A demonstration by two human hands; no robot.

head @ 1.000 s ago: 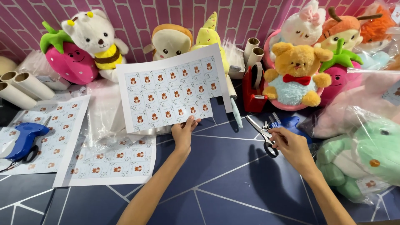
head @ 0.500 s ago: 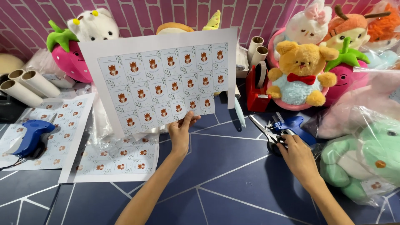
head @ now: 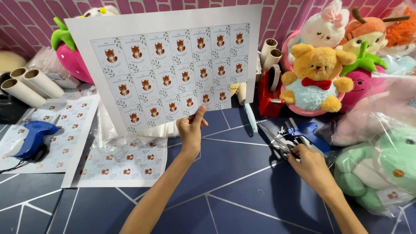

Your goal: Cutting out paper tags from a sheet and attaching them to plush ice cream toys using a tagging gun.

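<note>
- Lifted higher than a moment ago, the sheet (head: 173, 65) now stands nearly upright before the camera and hides most of the white toy (head: 102, 11) behind it.
- Left hand (head: 190, 130) pinches the sheet's lower edge, thumb in front and fingers behind; the sheet is white, printed with rows of small fox labels.
- Right hand (head: 310, 167) has come down on the scissors (head: 279, 143), fingers curled about the handles; the blades lie on the table (head: 234, 190), pointing left.
- A blue tool (head: 305, 130) lies just beside the scissors, touching or nearly so; I cannot tell which.
- Two more label sheets (head: 117, 158) lie flat on the table at the left, with a blue tag gun (head: 32, 138) resting on the farther one.
- Cardboard tubes (head: 30, 82) lie at the far left.
- A red tape dispenser (head: 271, 93) stands right of the sheet, next to a yellow bear (head: 316, 78).
- A bagged green toy (head: 381, 169) sits near the right hand.
</note>
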